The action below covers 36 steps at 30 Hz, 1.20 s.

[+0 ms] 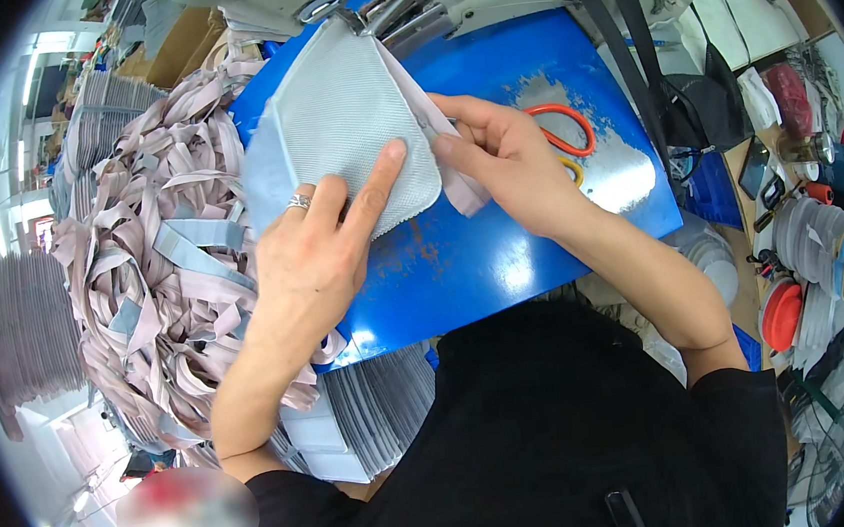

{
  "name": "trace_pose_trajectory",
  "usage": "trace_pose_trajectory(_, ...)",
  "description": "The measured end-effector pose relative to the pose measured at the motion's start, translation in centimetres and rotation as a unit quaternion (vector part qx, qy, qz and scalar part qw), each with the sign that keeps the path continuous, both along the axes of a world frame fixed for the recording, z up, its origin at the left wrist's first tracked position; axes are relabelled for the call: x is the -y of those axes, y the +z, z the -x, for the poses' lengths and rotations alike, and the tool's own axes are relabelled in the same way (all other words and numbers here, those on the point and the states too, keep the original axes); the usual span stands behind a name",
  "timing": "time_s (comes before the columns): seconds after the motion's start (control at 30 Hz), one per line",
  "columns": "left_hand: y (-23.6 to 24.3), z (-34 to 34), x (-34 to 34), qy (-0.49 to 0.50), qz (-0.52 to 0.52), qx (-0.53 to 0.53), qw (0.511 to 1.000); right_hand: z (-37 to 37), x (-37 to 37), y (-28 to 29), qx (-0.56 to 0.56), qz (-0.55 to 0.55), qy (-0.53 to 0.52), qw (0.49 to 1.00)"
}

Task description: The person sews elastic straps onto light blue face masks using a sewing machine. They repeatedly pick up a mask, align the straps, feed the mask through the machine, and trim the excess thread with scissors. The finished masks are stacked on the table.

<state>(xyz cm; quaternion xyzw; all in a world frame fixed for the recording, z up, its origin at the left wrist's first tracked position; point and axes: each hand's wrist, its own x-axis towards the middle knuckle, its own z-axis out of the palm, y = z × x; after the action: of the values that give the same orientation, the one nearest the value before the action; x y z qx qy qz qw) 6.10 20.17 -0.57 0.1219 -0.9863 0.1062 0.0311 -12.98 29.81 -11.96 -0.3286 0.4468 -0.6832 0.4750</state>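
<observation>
A light grey mesh fabric panel (343,110) with rounded corners lies on a worn blue table (512,256). Its far tip reaches the metal parts of a sewing machine (405,14). My left hand (315,243), with a ring on one finger, rests on the panel, index finger stretched toward the right edge; the thumb is hidden. Along that edge runs a pale pink fabric strip (461,188). My right hand (503,161) pinches this strip between thumb and index finger beside the panel. Just right of the hand lie scissors (587,139) with an orange handle loop, partly hidden.
A large tangled heap of pink and grey strips (162,276) crowds the left side. Stacked grey panels (375,413) stand below the table's near edge, with more stacks (26,328) farther left. Black straps (630,55) hang at the right. Thread cones (811,239) fill a right-hand shelf.
</observation>
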Motion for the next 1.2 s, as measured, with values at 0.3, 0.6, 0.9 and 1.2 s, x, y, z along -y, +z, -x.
trace_pose_trajectory(0.3, 4.2, 2.9, 4.3, -0.037, 0.047, 0.118, 0.991, 1.3, 4.1, 0.7, 0.01, 0.018, 0.013, 1.0)
trace_pose_trajectory(0.6, 5.6, 5.3, 9.9, -0.086, 0.077, 0.125, 0.985, 1.7, 9.0, -0.6, 0.059, 0.058, -0.01, 0.997)
trace_pose_trajectory(0.9, 5.5, 5.9, 9.6, -0.087, 0.115, 0.147, 0.979, 1.6, 9.1, -1.1, 0.051, 0.057, 0.002, 0.997)
trace_pose_trajectory(1.2, 1.8, 8.5, 4.8, 0.01, 0.035, 0.045, 0.998, 1.3, 9.2, -1.4, 0.03, 0.065, -0.036, 0.997)
